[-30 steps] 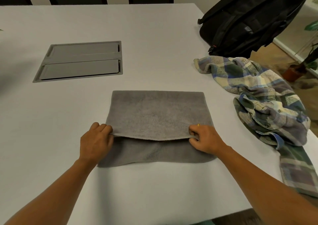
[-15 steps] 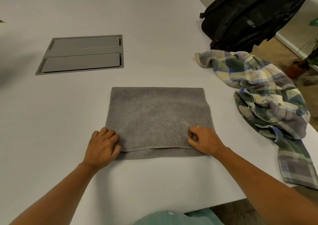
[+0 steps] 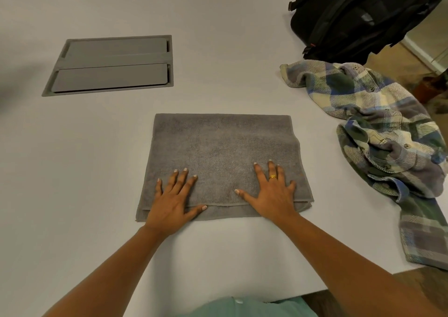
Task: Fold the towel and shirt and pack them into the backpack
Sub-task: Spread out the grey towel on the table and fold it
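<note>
A grey towel (image 3: 223, 147) lies folded in a rectangle on the white table, its top layer ending just short of the near edge. My left hand (image 3: 173, 200) rests flat, fingers spread, on the towel's near left part. On the near right part my right hand (image 3: 272, 195), wearing a gold ring, presses flat in the same way. A plaid shirt (image 3: 383, 132) lies crumpled to the right, one part hanging over the table's right edge. The black backpack (image 3: 358, 16) stands at the far right corner, behind the shirt.
A grey recessed cable hatch (image 3: 111, 65) is set into the white table (image 3: 72, 171) at the far left. The table's near edge runs just below my forearms. Wooden floor and a plant pot (image 3: 434, 86) show past the right edge.
My hands pulled the towel's top layer toward me onto the lower layer, then let go of the edge. Both hands now lie open and flat on the towel.
</note>
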`<state>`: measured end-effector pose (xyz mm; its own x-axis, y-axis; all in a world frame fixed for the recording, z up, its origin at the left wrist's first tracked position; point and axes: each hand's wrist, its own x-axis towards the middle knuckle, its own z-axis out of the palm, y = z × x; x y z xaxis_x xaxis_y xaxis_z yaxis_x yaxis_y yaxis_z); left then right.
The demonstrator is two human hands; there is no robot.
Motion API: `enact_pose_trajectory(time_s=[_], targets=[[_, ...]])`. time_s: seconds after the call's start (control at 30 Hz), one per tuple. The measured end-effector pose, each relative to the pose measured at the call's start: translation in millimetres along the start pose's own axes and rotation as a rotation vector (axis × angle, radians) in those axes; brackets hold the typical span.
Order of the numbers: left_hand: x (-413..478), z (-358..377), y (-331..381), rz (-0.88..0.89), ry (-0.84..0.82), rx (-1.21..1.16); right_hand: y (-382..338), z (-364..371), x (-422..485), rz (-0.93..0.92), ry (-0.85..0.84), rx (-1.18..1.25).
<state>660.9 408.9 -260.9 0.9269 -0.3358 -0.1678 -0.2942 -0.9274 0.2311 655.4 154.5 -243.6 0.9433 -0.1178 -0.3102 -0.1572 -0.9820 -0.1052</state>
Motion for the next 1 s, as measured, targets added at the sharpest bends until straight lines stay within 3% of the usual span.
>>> enact_pose_trajectory(time_s=[0.5, 0.67, 0.83, 1.0], targets=[[76, -15, -8, -0.115, -0.041, 0.000, 1, -31, 102, -0.087, -0.065, 0.074], [57, -17, -14, -0.178, 0.056, -0.079, 14, -12, 84, -0.099, 0.242, 0.309], [30, -13, -24, -0.221, 0.271, -0.158, 42, -2, 58, 0.073, 0.571, 0.573], [16, -15, -27, -0.488, 0.468, -0.422, 63, -3, 42, 0.244, 0.631, 0.618]])
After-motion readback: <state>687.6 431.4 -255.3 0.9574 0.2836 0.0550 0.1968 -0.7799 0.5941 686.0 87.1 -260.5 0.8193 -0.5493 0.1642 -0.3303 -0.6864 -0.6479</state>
